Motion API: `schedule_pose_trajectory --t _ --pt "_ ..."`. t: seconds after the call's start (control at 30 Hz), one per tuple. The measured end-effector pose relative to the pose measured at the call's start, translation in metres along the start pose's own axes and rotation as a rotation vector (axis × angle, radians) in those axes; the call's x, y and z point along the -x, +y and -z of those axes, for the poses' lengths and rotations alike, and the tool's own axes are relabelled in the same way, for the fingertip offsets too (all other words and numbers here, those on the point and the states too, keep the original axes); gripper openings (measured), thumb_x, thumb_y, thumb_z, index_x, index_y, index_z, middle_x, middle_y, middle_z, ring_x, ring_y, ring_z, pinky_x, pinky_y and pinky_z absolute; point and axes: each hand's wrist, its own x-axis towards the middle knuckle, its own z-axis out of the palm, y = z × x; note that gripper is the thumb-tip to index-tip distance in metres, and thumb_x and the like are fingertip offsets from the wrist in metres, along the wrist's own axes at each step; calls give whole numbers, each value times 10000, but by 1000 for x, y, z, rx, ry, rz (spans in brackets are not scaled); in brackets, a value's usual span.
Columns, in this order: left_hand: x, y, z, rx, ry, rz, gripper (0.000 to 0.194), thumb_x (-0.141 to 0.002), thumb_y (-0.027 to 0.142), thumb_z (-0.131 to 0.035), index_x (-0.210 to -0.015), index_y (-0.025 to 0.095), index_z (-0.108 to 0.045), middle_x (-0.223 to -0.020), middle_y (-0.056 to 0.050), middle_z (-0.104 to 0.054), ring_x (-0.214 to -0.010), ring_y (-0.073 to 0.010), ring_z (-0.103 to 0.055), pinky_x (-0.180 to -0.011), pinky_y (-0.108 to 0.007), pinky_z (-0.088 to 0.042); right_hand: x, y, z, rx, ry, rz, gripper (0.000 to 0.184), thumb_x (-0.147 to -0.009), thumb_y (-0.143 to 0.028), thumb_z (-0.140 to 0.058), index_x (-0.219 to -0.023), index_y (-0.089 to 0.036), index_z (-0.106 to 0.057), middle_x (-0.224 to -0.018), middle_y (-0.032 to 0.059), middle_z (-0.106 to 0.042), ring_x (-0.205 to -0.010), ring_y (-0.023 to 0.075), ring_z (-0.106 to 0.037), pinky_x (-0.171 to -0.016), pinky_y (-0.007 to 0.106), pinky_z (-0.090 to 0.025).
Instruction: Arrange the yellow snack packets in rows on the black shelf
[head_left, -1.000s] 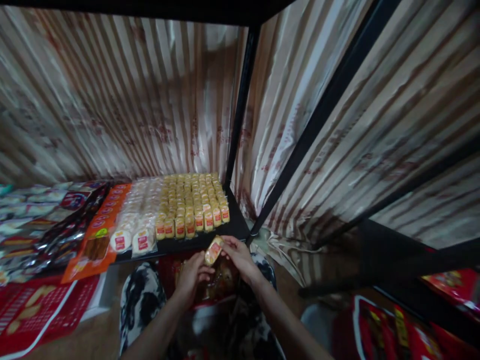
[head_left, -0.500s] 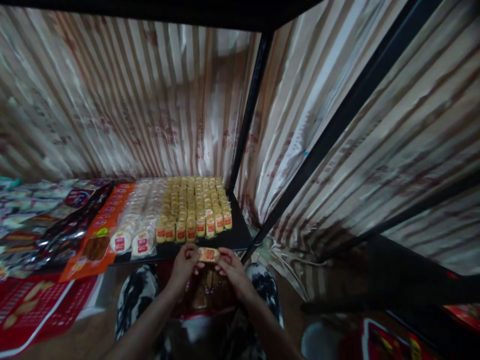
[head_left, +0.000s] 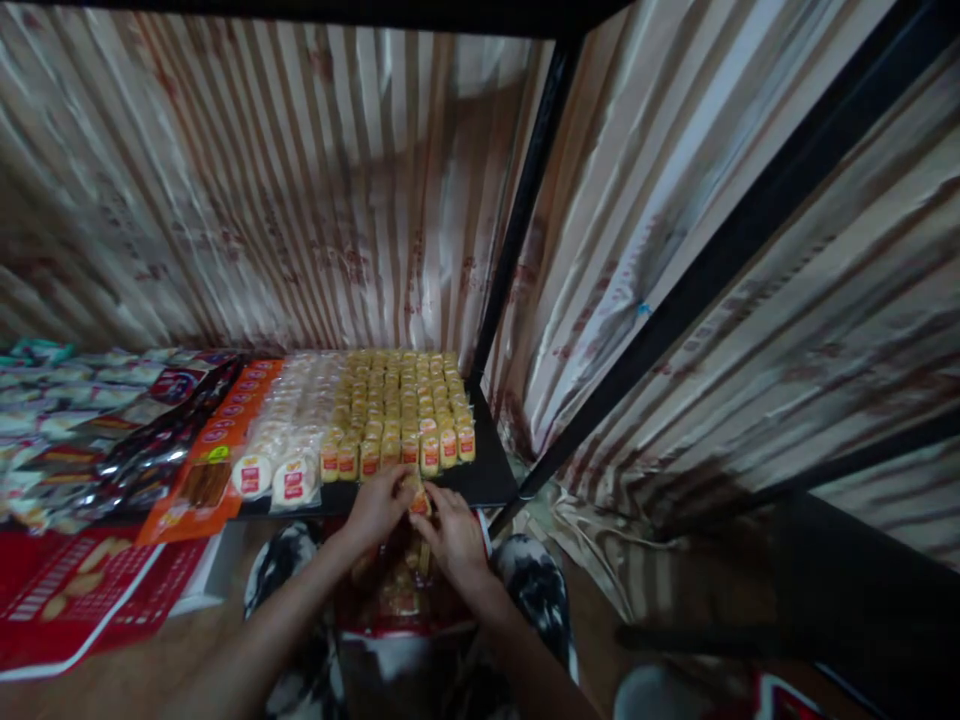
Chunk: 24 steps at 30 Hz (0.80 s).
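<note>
My left hand point(head_left: 379, 512) and my right hand point(head_left: 454, 532) are together at the shelf's front edge. Between their fingertips is a small yellow wrapped snack point(head_left: 418, 499) with a red label, now tilted and partly covered by fingers. Just beyond stand tight rows of similar yellow wrapped snacks point(head_left: 386, 400) on the black shelf point(head_left: 489, 482); the front ones show red labels. Left of them are rows of white round wrapped crackers point(head_left: 294, 483). Below my hands, between my knees, is a red-edged bag point(head_left: 405, 632) with more yellow packets inside.
An orange packet point(head_left: 225, 432), dark shiny packets point(head_left: 161, 440) and several pale packets point(head_left: 52, 400) lie along the shelf to the left. A large red printed bag point(head_left: 82, 600) is below. Black posts point(head_left: 523, 210) frame striped sheeting point(head_left: 337, 200).
The snack went from lying level between both hands to tilted upright, with my hands closer together and nearer the front row. The view shifted slightly.
</note>
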Motion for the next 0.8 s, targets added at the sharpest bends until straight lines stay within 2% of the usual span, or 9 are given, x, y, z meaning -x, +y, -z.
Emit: schedule_pose_trajectory --t 0.17,0.23,0.33,0.47,0.63,0.8 --pt "-2 2 -3 -25 42 9 335 -751 255 -519 -1066 180 -607 -995 -79 -654 -854 -185 -610 -815 -345 -484 -14 -2 -13 -3 52 -73 344 -791 -255 -531 -1122 -172 -572 -973 80 -644 -830 202 -586 -792 311 -454" --pt "1 -2 -7 -16 94 -3 387 -771 250 -488 -1143 161 -551 -1029 -96 -630 -841 -180 -606 -793 -351 -495 -20 0 -19 1 81 -101 338 -803 -263 -511 -1120 -162 -566 -952 80 -642 -806 195 -586 -764 301 -455" --pt "7 -8 -14 33 186 -9 407 -783 236 -464 -1180 156 -506 -1088 -112 -610 -926 -190 -601 -844 -370 -485 -27 3 -28 -5 111 -121 338 -809 -291 -507 -1120 -170 -561 -981 84 -641 -806 194 -588 -753 302 -452" --pt "14 -16 -22 135 164 25 382 -768 183 -452 -1142 167 -533 -1093 -96 -628 -983 -181 -603 -917 -370 -461 -32 3 -38 6 140 -143 344 -811 -300 -504 -1128 -174 -555 -1019 102 -638 -855 215 -590 -786 328 -453" --pt "20 -21 -25 80 183 15 330 -732 128 -456 -1019 182 -611 -1169 -90 -609 -1143 -203 -528 -1028 -418 -381 -35 -1 -47 51 144 -162 388 -831 -298 -473 -1185 -146 -512 -1087 145 -599 -888 229 -594 -782 337 -465" --pt "20 -23 -25 52 149 0 360 -727 89 -441 -1026 177 -621 -1248 -91 -563 -1189 -202 -500 -1052 -417 -364 -39 -3 -48 27 160 -163 380 -825 -271 -452 -1183 -148 -487 -1091 138 -568 -884 221 -597 -753 337 -478"
